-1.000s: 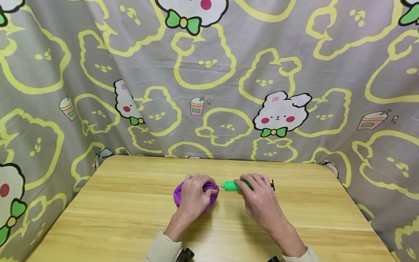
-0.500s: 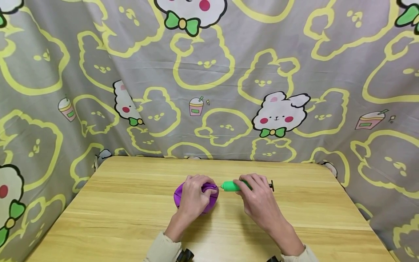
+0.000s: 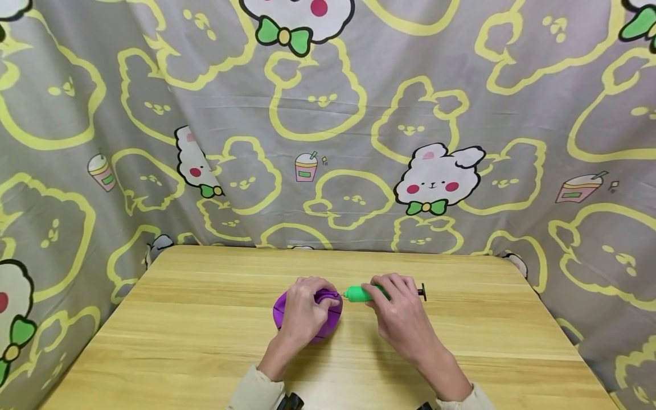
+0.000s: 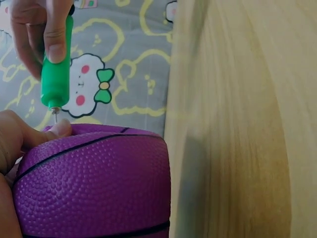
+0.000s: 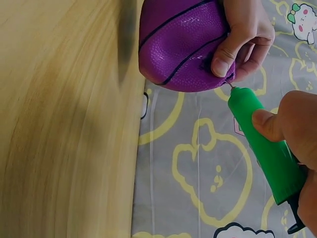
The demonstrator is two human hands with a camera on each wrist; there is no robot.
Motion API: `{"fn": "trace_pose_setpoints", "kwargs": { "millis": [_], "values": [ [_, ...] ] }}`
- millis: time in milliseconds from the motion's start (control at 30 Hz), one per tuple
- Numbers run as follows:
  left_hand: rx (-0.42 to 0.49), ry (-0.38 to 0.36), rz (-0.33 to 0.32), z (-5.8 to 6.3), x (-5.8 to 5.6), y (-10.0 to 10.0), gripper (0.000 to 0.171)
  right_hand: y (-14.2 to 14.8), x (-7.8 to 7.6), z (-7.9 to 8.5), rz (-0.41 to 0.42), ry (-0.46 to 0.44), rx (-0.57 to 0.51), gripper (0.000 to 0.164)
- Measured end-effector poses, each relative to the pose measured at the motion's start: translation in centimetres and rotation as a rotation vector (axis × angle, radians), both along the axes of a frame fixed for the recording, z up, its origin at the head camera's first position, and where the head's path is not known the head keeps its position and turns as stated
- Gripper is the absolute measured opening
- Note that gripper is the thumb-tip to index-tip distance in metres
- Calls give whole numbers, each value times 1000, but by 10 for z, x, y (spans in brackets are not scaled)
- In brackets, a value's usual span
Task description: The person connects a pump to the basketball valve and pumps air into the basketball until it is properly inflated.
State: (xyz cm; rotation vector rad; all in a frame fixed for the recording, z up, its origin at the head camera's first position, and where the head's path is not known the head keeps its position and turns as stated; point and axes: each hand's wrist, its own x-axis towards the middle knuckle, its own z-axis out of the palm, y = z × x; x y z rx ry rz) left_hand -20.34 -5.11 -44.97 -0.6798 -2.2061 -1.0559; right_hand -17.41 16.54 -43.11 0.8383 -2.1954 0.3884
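A purple mini basketball (image 4: 99, 183) with dark seams looks soft and dented. My left hand (image 3: 302, 313) lies over it in the head view, pinching a fold of its skin between thumb and fingers. My right hand (image 3: 402, 313) grips a green ball pump (image 5: 267, 144) by its barrel. From the pump's nose a thin metal needle (image 4: 56, 118) reaches to the ball, right beside my left thumb. The needle's tip is hidden at the pinched skin. The pump's black handle (image 3: 422, 292) sticks out behind my right hand.
Ball and pump are over a light wooden table (image 3: 205, 319). Behind it and along both sides hangs a grey curtain (image 3: 353, 114) with yellow outlines and cartoon rabbits. Dark wrist mounts (image 3: 290, 401) show at the cuffs.
My right hand and the pump have shifted slightly left, closer to the ball. The ball and my left hand sit a little lower in the head view. Both grips are unchanged.
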Motion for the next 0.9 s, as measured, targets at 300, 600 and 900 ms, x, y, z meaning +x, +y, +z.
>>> {"fn": "trace_pose_setpoints", "kwargs": {
  "millis": [300, 600, 900],
  "values": [
    [22, 11, -7, -4, 0, -1, 25, -3, -3, -4, 16, -11, -13, 27],
    [28, 3, -3, -8, 1, 3, 24, -7, -4, -10, 15, -2, -17, 28],
    [27, -7, -3, -12, 0, 6, 24, -11, -7, -20, 24, 28, -49, 30]
  ]
}}
